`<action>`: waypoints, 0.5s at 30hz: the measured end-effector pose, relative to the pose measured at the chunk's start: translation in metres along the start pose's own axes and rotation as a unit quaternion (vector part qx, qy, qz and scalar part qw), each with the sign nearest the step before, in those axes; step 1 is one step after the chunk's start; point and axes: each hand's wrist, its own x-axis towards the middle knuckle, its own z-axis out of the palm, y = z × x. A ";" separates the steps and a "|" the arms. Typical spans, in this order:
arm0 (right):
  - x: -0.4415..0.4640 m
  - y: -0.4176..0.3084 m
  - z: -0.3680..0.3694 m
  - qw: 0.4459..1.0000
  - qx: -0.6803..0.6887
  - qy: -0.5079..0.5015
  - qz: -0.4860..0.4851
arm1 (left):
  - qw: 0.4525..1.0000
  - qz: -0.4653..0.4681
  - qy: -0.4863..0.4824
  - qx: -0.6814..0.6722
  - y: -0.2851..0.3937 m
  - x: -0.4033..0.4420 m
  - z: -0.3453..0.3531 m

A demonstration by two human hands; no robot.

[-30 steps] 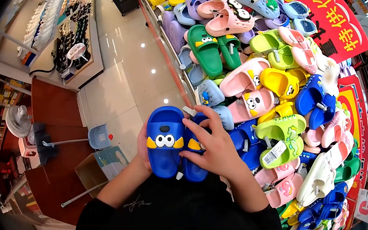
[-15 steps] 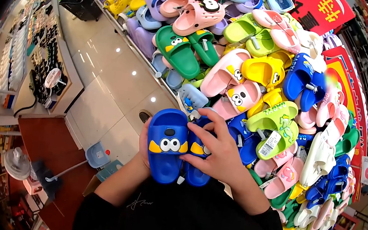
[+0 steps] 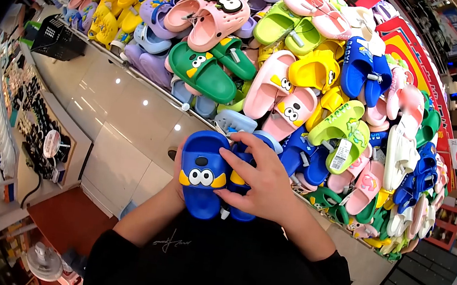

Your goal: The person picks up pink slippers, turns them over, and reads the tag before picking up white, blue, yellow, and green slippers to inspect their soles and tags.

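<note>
I hold a pair of blue slide slippers (image 3: 198, 196) in front of my chest, each with cartoon eyes and yellow patches on its strap. My left hand (image 3: 177, 181) is wrapped around the outer side of the left slipper, with most of its fingers hidden behind it. Across the right slipper lies my right hand (image 3: 264, 183), its fingers gripping it and covering much of its strap. A small pale tag (image 3: 224, 214) hangs at the lower edge between the two slippers. Just beyond my hands lie other blue slippers (image 3: 298, 151) on a heaped display.
Green slippers (image 3: 202, 75), pink clogs (image 3: 209, 16) and lime slippers (image 3: 340, 135) are piled on the display. A metal rail (image 3: 149, 85) edges it. Tiled floor (image 3: 118, 145) runs between it and a left-hand shelf (image 3: 61, 138). A black basket (image 3: 57, 38) stands far left.
The camera view has turned, so the display sits further left and more floor shows at right. The slippers stay in both hands, slightly higher in view; my right fingertips have shifted toward the left slipper.
</note>
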 end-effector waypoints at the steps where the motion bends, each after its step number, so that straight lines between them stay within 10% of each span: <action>1: 0.004 -0.003 0.004 1.000 -0.006 0.007 0.010 | 1.000 -0.007 -0.008 0.002 0.006 -0.001 0.001; 15: 0.031 -0.025 0.030 0.998 -0.038 0.026 -0.049 | 0.998 0.024 -0.061 0.004 0.037 -0.029 -0.007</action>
